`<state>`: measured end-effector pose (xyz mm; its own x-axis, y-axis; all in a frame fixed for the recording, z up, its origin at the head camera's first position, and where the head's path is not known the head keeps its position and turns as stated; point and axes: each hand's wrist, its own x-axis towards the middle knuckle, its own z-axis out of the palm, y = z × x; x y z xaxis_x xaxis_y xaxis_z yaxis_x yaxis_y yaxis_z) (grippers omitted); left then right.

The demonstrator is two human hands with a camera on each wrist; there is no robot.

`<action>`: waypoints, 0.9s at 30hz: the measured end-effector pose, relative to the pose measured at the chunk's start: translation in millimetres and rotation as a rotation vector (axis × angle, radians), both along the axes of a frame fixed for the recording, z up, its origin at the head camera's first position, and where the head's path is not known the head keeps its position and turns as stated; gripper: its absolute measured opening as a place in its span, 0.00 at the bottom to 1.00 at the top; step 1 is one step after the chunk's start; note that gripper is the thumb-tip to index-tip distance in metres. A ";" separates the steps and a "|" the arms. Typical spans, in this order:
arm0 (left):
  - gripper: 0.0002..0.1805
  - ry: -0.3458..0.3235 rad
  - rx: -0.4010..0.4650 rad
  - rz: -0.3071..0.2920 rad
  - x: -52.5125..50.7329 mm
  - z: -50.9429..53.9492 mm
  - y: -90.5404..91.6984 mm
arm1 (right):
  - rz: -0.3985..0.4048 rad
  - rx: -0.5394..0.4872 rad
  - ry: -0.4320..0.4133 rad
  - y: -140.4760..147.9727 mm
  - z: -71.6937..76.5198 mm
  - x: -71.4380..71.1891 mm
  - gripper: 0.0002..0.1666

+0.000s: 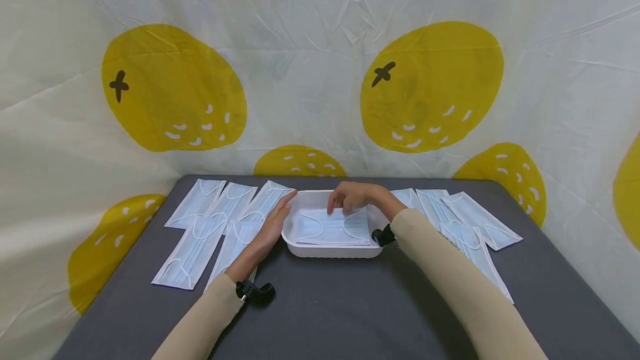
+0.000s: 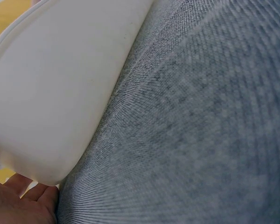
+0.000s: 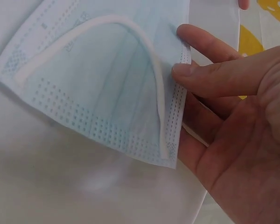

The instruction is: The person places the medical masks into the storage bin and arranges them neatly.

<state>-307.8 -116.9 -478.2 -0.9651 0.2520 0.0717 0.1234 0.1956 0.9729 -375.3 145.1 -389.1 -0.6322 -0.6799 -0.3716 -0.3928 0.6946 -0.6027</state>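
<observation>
A white tray stands near the middle of the table, with a light blue face mask lying in it. My right hand is over the tray's back part. In the right wrist view the thumb and fingers of my right hand pinch the long edge of the mask, its white ear loop facing up. My left hand lies along the tray's left end with fingers extended; in the left wrist view the fingers of the hand touch the end of the tray.
Several masks lie spread at the left of the grey table, some overlapping. Several more masks lie at the right, partly behind my right forearm. A white curtain with yellow fruit shapes hangs behind the table.
</observation>
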 end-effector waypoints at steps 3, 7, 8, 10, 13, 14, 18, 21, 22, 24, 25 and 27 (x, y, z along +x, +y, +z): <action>0.27 -0.007 -0.001 0.005 -0.3 0.0 -0.3 | 0.011 -0.013 -0.007 0.0 -0.7 -0.5 0.29; 0.27 -0.005 -0.010 0.008 -0.6 -0.7 -0.3 | 0.016 -0.016 -0.007 0.0 -2.1 -1.3 0.31; 0.27 -0.005 -0.011 0.008 -0.7 -0.8 -0.2 | 0.016 -0.015 -0.006 0.0 -2.4 -1.4 0.31; 0.28 -0.004 -0.010 0.007 -1.1 -1.2 0.1 | 0.015 -0.012 -0.007 -0.1 -2.6 -1.6 0.30; 0.28 -0.014 -0.001 0.005 -1.7 -1.5 0.8 | 0.007 -0.011 -0.013 -0.2 -2.0 -1.1 0.30; 0.28 -0.013 0.001 0.004 -2.1 -1.8 1.1 | 0.005 -0.008 -0.014 -0.2 -1.8 -1.0 0.30; 0.27 -0.009 0.008 0.003 -2.9 -1.8 2.6 | -0.012 0.003 -0.022 0.1 -0.8 -1.0 0.32; 0.27 -0.004 0.007 0.004 -2.9 -1.3 3.4 | -0.037 0.019 -0.041 0.3 1.2 0.2 0.35; 0.27 -0.002 0.008 0.003 -2.8 -1.1 3.5 | -0.045 0.021 -0.050 0.1 1.7 0.6 0.35; 0.28 0.001 0.007 0.001 -2.8 -1.2 3.5 | -0.053 0.028 -0.061 -0.6 2.8 1.6 0.35; 0.28 0.004 0.006 0.000 -2.6 -1.1 3.5 | -0.056 0.029 -0.064 -1.0 3.1 2.2 0.35; 0.28 0.009 0.008 -0.004 -2.4 -1.0 3.4 | -0.054 0.030 -0.064 -1.7 3.7 3.1 0.34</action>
<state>-310.2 -113.5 -479.3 -0.9633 0.2555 0.0819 0.1325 0.1877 0.9733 -372.3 143.4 -385.3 -0.6419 -0.6333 -0.4323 -0.3158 0.7321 -0.6036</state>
